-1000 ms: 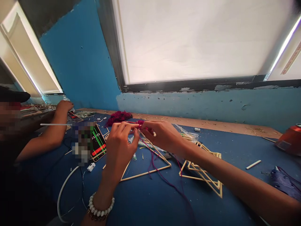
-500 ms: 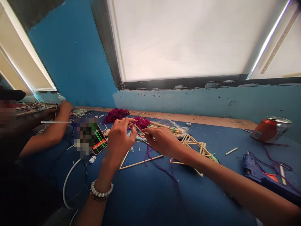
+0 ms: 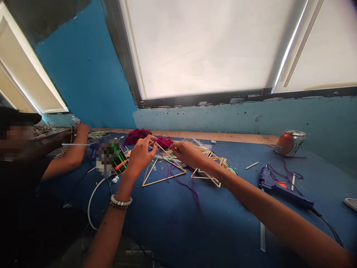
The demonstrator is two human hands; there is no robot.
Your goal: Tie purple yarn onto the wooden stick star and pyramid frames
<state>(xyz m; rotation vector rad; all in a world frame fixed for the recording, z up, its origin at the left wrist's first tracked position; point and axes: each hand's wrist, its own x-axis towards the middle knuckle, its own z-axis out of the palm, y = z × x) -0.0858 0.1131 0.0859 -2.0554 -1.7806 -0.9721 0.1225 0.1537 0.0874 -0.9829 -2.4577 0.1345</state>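
The left hand (image 3: 142,154) and the right hand (image 3: 188,153) were close together at the top of the stick triangle (image 3: 164,179), and now they have come apart. The left hand is pinching that top corner, where some purple yarn (image 3: 196,194) goes in by the sticks. The right hand is off to the side with its thumb and finger pressed together; I can't tell if a strand is between them. So there seems to be more room for yarn and fingers at that corner. The triangle's bottom stick is nearer to the person, and the yarn trails past it over the blue worktop (image 3: 223,227). Lots of blue shows between the two arms. The back looks tighter: a red-purple yarn heap (image 3: 138,136) sits behind the hands, then a brown strip (image 3: 237,137) and the wall (image 3: 195,121). More stick frames (image 3: 205,177) are right by the right arm. The glue gun (image 3: 267,179) and soda can (image 3: 290,144) are well off to the right.
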